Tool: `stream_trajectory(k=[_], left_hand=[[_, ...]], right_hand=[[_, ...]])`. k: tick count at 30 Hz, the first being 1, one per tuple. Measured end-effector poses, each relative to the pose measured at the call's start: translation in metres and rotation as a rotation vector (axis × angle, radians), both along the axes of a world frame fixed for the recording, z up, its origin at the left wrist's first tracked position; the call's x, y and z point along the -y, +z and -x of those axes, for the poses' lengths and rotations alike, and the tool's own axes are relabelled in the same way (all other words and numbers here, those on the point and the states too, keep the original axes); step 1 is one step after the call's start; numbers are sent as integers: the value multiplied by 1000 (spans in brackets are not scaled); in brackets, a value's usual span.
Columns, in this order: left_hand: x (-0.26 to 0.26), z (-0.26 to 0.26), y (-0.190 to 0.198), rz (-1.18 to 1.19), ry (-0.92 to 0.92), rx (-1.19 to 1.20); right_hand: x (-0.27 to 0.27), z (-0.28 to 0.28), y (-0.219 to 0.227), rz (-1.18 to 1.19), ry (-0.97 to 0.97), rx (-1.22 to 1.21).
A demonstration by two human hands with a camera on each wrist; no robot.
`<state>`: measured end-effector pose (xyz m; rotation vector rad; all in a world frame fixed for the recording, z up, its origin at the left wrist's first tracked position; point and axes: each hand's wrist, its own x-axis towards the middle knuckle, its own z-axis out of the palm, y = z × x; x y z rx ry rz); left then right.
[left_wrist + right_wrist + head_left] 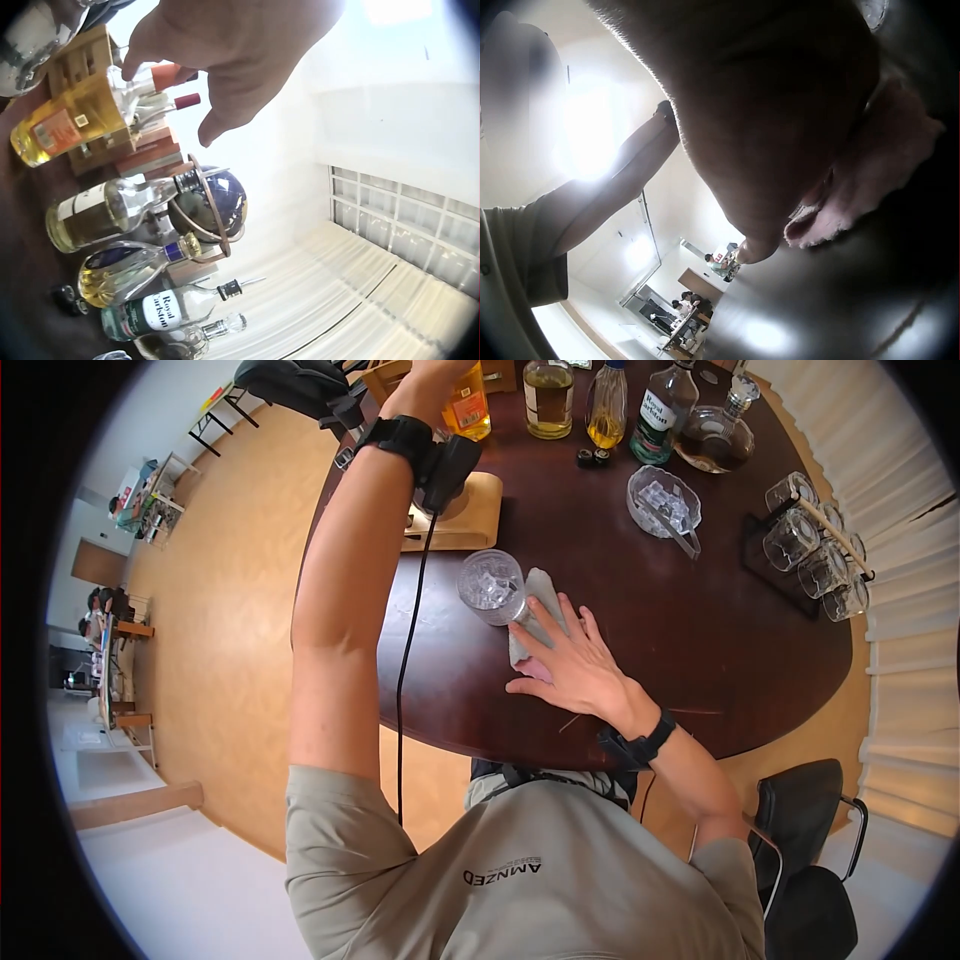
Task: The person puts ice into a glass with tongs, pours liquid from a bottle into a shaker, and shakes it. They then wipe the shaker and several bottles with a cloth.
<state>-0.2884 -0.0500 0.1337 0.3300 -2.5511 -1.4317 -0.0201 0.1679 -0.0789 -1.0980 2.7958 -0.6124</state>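
Observation:
In the head view my left hand (440, 374) is at the top edge beside a bottle of amber liquid (468, 410). The left wrist view shows this hand (232, 52) with fingers apart about the neck of the amber bottle (71, 120); whether they touch it is unclear. My right hand (580, 668), fingers spread, rests on a folded grey and pink cloth (545, 592). By its fingertips stands a clear glass of ice (491, 588). In the right wrist view the hand (772, 112) is dark, with the pink cloth (877, 165) beside it.
Other bottles (549, 400) line the table's far side. An ice bowl with tongs (664, 502) stands right of centre, and a rack of glasses (822, 550) at the right. A wooden stand (480, 510) is under my left forearm. A black cable (413, 620) hangs from the left wrist.

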Motion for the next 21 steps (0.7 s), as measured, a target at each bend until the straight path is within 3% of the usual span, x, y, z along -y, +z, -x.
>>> stream_trajectory(k=[4, 6, 7, 14, 18, 20, 21], left_hand=[[8, 31, -19, 3, -7, -18], [8, 44, -24, 122, 111, 11], [-7, 51, -44, 242, 335, -126], [15, 98, -57, 324, 411, -51], [31, 131, -57, 377, 427, -14], [41, 133, -55, 329, 303, -9], [36, 137, -58, 274, 386, 26]], right_hand=[[4, 9, 2, -19, 19, 9], [-3, 8, 3, 7, 7, 11], [-11, 7, 7, 6, 7, 5], [-91, -9, 15, -151, -225, 97], [-93, -12, 7, -121, -274, 107], [-94, -11, 5, -115, -279, 114], [-94, -10, 7, -124, -274, 117]])
